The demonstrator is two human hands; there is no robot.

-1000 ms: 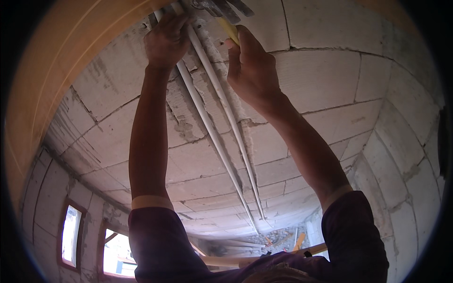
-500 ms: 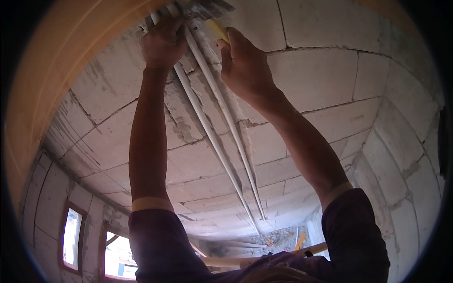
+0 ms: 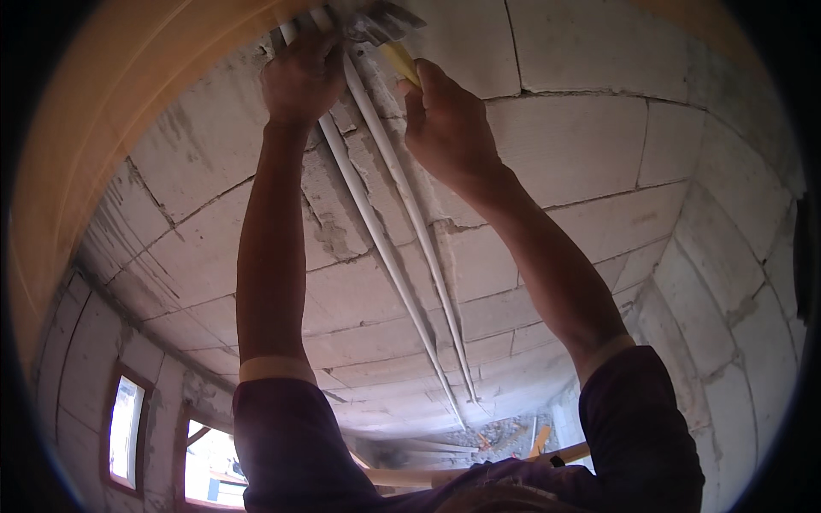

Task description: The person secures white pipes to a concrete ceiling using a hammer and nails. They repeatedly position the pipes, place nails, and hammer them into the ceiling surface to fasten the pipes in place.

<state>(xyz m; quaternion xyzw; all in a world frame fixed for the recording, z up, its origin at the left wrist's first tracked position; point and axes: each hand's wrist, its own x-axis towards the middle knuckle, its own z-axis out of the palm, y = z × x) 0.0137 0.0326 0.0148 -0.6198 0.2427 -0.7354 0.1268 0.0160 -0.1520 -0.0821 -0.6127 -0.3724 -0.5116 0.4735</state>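
Note:
My right hand (image 3: 451,124) is wrapped round the yellow handle of a hammer (image 3: 383,26). The hammer's grey metal head lies against the block wall, just right of the pipes. Close by on the left, my left hand (image 3: 301,75) is closed with its fingertips over the pipes. Whatever those fingers grip is hidden. A white pipe (image 3: 368,209) runs along a rough groove cut in the wall. Beside it, to the right, a second white pipe (image 3: 409,188) runs in its own groove.
Pale block wall (image 3: 581,141) surrounds the grooves, with another block wall (image 3: 710,299) at right. A tan surface (image 3: 94,103) curves across the upper left. Framed windows (image 3: 126,427) sit lower left. Low down, a wooden pole (image 3: 419,477) crosses behind my shoulders.
The hammer head has tilted slightly and shifted a little to the right. Both hands have moved very little, and the left stays closed by the pipes.

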